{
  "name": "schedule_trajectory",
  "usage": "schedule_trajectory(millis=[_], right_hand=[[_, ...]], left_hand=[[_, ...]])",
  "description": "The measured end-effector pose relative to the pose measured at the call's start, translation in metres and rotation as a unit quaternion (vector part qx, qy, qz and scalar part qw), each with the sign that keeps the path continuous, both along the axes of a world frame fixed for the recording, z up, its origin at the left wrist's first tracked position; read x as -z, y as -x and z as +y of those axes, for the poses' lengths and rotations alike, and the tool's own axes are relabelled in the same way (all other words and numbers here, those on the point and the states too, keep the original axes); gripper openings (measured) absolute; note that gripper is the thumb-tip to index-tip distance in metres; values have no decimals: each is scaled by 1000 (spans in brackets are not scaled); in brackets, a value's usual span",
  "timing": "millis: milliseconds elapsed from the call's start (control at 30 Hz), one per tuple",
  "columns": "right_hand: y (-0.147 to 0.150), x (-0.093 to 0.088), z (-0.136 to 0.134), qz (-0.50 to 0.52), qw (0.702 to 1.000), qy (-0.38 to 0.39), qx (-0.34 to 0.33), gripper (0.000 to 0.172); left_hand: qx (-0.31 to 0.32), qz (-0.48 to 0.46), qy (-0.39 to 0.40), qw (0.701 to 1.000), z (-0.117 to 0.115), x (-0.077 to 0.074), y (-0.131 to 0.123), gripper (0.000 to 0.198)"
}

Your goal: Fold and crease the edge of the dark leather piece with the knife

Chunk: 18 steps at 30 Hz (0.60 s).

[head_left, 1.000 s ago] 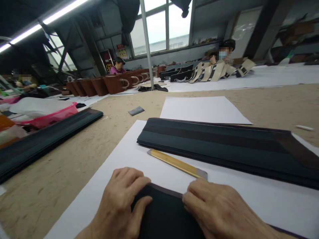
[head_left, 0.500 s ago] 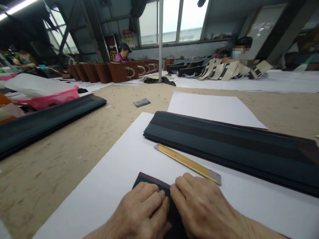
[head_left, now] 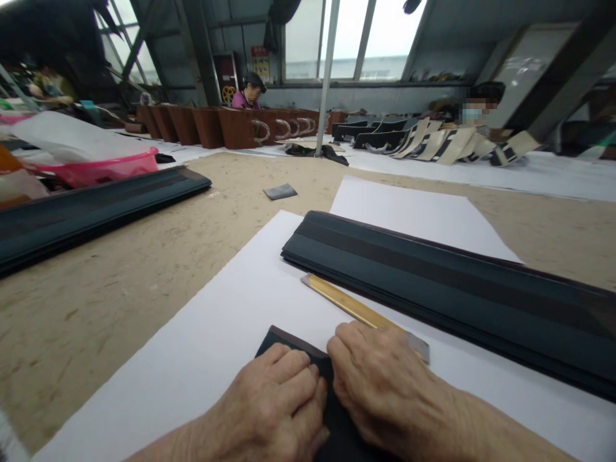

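A wide tan, speckled worktable [head_left: 144,269] carries everything. Directly on it lies a large white paper sheet [head_left: 226,321] at the near edge, with a second white sheet [head_left: 414,215] just behind it. To the left a long stack of dark grey-green strips [head_left: 96,208] runs diagonally, and near it stands a pink plastic basket [head_left: 101,170]. A small dark grey scrap [head_left: 280,191] lies alone mid-table. Farther back stands a row of brown bags with pale handles [head_left: 231,127], and beside them spread beige-and-black pieces [head_left: 447,144] on more white paper.

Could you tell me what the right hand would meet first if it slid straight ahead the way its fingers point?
Probably the brass ruler lying just beyond the right hand; depth is uncertain.
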State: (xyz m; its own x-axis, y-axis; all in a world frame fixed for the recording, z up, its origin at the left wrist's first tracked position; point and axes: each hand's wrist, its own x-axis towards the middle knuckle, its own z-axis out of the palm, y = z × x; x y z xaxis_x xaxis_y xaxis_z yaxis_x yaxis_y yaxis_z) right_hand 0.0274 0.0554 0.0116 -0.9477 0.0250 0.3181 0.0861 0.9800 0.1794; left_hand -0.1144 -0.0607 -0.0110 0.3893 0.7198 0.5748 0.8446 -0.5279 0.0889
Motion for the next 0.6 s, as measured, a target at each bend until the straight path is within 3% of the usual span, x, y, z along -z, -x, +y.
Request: schedule_trajectory(millis=[167, 267, 367, 433, 600], right_hand=[[-6, 14, 7, 53, 997, 63, 4, 22], [-9, 12, 8, 57, 981, 180, 40, 24], [-11, 8, 11, 45, 949, 294, 103, 27], [-11, 7, 11, 50, 951, 292, 93, 25], [-7, 5, 3, 68, 987, 144, 12, 18]], left_hand=[[-8, -3, -27, 1000, 3, 1, 0, 23], [-5, -7, -48, 999, 4, 2, 2, 23], [-14, -8, -1, 1000, 3, 2, 3, 18], [-13, -11, 7, 1000, 2, 3, 3, 17], [-7, -6, 8, 1000, 2, 5, 2, 17]])
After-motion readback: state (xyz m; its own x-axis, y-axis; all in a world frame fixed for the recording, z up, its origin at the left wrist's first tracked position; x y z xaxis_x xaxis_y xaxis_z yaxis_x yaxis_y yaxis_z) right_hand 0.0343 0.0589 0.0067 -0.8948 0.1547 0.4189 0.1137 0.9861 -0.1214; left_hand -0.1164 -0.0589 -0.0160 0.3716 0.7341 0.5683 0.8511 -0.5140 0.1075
